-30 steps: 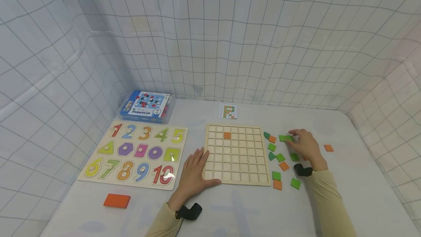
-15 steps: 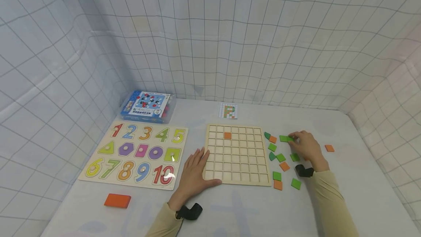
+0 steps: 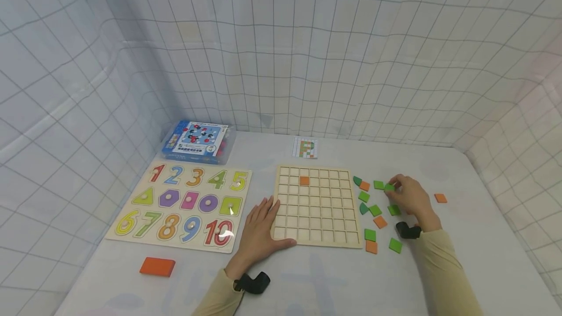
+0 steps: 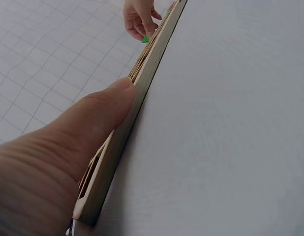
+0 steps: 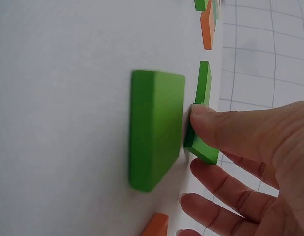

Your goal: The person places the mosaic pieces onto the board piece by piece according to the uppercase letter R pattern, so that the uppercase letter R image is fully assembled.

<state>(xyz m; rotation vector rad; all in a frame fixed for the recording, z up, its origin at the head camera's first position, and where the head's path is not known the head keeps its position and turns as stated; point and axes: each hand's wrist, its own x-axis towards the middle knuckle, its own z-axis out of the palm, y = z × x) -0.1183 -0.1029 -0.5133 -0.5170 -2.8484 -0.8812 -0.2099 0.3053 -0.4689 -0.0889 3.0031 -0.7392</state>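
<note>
My right hand (image 3: 411, 198) pinches a green square tile (image 5: 203, 150) between thumb and fingers, right of the grid board. In the right wrist view its near edge is tilted up; another green tile (image 5: 204, 78) lies just beyond it. A larger-looking green tile (image 5: 167, 123) lies flat, closer to that camera. My left hand (image 3: 258, 233) rests at the lower left corner of the wooden grid board (image 3: 316, 204), fingers straight along its left side. In the left wrist view the thumb (image 4: 105, 105) lies on the board's front rim. One orange tile (image 3: 304, 180) sits in an upper cell.
Loose green and orange tiles, like this orange one (image 3: 380, 222), lie right of the board. Behind it is a small pattern card (image 3: 305, 148). At left are a number puzzle board (image 3: 179, 204), a boxed set (image 3: 197, 141) and an orange block (image 3: 157, 267).
My right hand has drawn the green tile slightly to the right, away from the green tile it lay against, and tilted it. My left hand has stayed at the board's corner.
</note>
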